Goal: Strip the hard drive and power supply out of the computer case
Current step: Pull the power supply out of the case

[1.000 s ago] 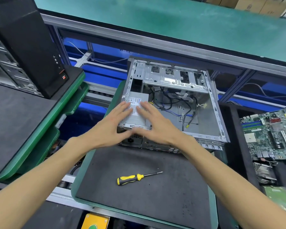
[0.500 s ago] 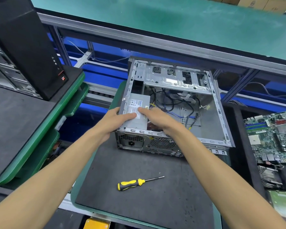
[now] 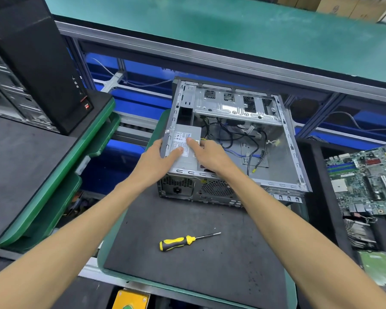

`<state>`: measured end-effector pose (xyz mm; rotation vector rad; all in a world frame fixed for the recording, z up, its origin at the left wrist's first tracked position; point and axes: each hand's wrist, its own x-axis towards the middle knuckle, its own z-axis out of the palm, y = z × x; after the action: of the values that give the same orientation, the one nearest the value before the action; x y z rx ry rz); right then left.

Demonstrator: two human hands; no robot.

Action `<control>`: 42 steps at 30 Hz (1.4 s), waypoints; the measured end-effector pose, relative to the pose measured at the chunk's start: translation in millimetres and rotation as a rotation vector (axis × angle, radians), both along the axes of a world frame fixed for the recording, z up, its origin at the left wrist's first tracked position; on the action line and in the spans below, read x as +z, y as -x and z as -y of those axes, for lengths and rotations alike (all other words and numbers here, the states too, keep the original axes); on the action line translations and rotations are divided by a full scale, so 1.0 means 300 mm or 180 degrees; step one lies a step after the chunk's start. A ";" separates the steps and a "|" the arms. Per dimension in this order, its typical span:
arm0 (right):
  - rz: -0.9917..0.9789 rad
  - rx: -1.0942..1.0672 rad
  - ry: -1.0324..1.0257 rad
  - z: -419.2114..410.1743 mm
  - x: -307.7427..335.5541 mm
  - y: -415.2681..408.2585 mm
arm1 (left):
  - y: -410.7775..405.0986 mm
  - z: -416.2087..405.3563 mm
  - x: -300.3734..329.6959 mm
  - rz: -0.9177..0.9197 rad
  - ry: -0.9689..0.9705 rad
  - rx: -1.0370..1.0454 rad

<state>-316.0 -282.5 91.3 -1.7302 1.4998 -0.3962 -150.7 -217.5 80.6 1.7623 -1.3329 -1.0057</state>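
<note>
A yellow-and-black screwdriver (image 3: 186, 241) lies on the dark mat (image 3: 187, 264), below the fingers and nearer the viewer, its tip pointing right. Far right of the fingers, a green motherboard (image 3: 363, 181) lies flat, with a heatsink (image 3: 359, 234) just below it and a green board (image 3: 379, 266) lower still. Up and left of the fingers stands a black tower (image 3: 38, 61) on a green-edged tray (image 3: 60, 175). Cardboard boxes (image 3: 343, 5) sit at the far top right, beyond the green counter (image 3: 210, 30).

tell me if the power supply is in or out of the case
In. The power supply sits in the near-left corner of the computer case, inside the frame, with cables running from it. Both hands grip it: left hand, right hand.
</note>
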 end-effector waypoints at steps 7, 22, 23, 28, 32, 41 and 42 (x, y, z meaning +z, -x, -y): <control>-0.0362 0.0481 0.1928 -0.102 0.034 0.023 | -0.052 -0.115 -0.046 0.2333 0.1329 -0.0831; -0.2238 0.1751 0.1911 -0.155 -0.022 0.050 | -0.036 -0.117 -0.100 0.2105 0.1161 -0.0568; -0.2248 0.1741 0.1920 -0.157 -0.023 0.050 | -0.034 -0.120 -0.101 0.2074 0.1193 -0.0548; -0.2310 0.1707 0.2063 -0.170 -0.033 0.057 | -0.025 -0.130 -0.099 0.1997 0.1250 -0.0492; -0.2206 0.1782 0.2060 -0.170 -0.026 0.066 | -0.020 -0.137 -0.098 0.1996 0.1166 -0.0512; -0.2252 0.1611 0.1787 -0.170 -0.031 0.041 | -0.021 -0.126 -0.085 0.2087 0.1122 -0.0443; -0.2311 0.1619 0.1774 -0.172 -0.031 0.039 | -0.022 -0.125 -0.084 0.2098 0.1141 -0.0430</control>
<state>-327.7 -230.9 82.0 -2.8219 1.3965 0.1268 -143.9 -179.9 55.4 1.7980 -1.9110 -0.2027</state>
